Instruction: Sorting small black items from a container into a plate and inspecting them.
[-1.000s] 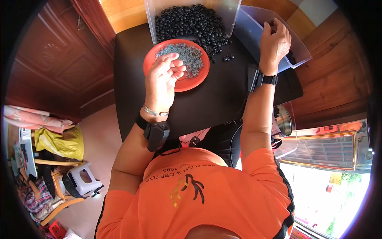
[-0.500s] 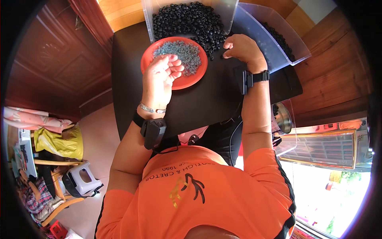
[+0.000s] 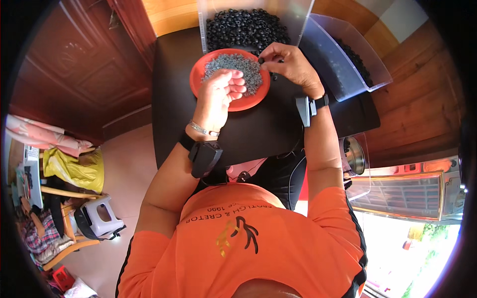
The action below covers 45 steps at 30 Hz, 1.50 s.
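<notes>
My right hand (image 3: 288, 64) pinches a small black ring-shaped piece (image 3: 261, 60) between thumb and forefinger, at the right rim of a round red plate (image 3: 197, 88). Small silvery metal pieces (image 3: 236, 63) lie heaped in that plate, too small to name. Over its lower left part is my left hand (image 3: 218, 94), palm turned up and fingers curled in toward the thumb. Whatever those fingers hold, if anything, cannot be made out. Behind the plate, a clear plastic bin (image 3: 202, 30) lies open toward me with a heap of black ring-shaped pieces (image 3: 248, 30).
A second clear bin (image 3: 330, 64) with black pieces stands at the right on the dark table (image 3: 268, 129). One loose black piece lies beside the plate. A steel container (image 3: 354, 155) sits below the table's right edge. At the left are a grey stool (image 3: 101, 218) and a wooden chair.
My right hand has moved left from the spilled black pieces to the plate's rim, now with a black piece showing at its fingertips. The left hand stays curled over the plate.
</notes>
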Each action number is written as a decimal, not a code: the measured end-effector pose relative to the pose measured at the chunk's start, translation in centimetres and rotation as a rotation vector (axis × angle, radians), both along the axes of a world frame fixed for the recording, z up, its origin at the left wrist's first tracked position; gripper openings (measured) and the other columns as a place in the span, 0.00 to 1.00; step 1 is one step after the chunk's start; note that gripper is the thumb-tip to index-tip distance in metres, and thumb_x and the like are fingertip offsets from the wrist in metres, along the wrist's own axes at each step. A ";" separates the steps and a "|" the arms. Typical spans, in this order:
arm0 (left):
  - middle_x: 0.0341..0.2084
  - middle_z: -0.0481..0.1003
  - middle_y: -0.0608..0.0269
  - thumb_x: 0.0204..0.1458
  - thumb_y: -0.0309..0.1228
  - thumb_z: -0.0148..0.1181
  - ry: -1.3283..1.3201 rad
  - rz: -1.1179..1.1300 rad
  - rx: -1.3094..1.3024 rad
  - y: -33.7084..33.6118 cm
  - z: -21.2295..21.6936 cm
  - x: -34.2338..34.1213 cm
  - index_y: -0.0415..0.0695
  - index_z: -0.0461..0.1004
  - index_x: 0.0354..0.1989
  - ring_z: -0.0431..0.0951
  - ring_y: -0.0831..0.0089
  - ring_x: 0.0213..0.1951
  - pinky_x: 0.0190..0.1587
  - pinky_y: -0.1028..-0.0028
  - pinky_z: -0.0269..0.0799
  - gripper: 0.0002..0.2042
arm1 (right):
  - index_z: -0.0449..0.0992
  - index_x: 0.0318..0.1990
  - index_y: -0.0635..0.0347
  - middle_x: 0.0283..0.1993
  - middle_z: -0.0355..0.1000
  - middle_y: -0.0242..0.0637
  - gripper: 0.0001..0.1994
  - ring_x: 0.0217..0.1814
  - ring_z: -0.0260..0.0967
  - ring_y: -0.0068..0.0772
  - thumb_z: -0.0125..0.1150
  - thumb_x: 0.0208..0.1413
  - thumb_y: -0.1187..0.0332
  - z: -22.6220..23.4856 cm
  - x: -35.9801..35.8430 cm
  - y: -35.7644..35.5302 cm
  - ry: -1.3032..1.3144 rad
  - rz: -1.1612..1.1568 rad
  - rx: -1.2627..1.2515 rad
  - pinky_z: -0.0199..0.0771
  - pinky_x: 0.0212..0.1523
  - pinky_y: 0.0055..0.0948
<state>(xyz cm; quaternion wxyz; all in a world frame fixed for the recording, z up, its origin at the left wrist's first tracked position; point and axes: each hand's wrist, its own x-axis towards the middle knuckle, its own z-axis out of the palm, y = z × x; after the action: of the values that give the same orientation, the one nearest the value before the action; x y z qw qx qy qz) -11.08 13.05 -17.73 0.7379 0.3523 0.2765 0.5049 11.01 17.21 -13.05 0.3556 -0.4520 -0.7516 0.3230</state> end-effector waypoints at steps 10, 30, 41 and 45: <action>0.32 0.74 0.60 0.57 0.36 0.47 0.027 -0.025 -0.020 0.2 -0.5 0.4 0.40 0.70 0.38 0.74 0.70 0.33 0.39 0.73 0.69 0.12 | 0.77 0.35 0.59 0.35 0.73 0.30 0.11 0.39 0.70 0.26 0.69 0.41 0.76 -0.1 -3.6 -1.5 -0.048 0.193 0.261 0.70 0.43 0.25; 0.31 0.74 0.59 0.57 0.31 0.48 0.140 -0.103 0.113 -0.1 0.5 0.3 0.39 0.70 0.39 0.74 0.73 0.33 0.38 0.75 0.69 0.09 | 0.77 0.36 0.61 0.33 0.74 0.32 0.07 0.38 0.72 0.25 0.65 0.47 0.76 1.0 -3.0 -2.3 0.034 0.308 0.167 0.71 0.43 0.25; 0.31 0.74 0.61 0.57 0.31 0.48 0.247 -0.142 0.174 -0.3 0.7 0.3 0.38 0.71 0.39 0.74 0.76 0.32 0.38 0.78 0.69 0.09 | 0.76 0.34 0.62 0.33 0.75 0.29 0.08 0.37 0.71 0.22 0.66 0.45 0.77 1.4 -2.5 -2.4 0.034 0.323 0.026 0.70 0.43 0.23; 0.31 0.74 0.61 0.57 0.30 0.48 0.234 -0.125 0.149 -0.5 0.9 0.5 0.37 0.70 0.40 0.74 0.75 0.33 0.38 0.78 0.69 0.10 | 0.76 0.34 0.62 0.32 0.74 0.28 0.08 0.36 0.70 0.20 0.66 0.45 0.77 1.0 -2.3 -2.1 0.125 0.351 -0.044 0.70 0.42 0.22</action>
<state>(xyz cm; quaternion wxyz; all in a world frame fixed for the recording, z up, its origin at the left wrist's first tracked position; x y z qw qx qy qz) -10.59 12.52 -16.83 0.7023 0.4790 0.3002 0.4327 8.73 15.07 -12.02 0.3300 -0.3007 -0.7880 0.4238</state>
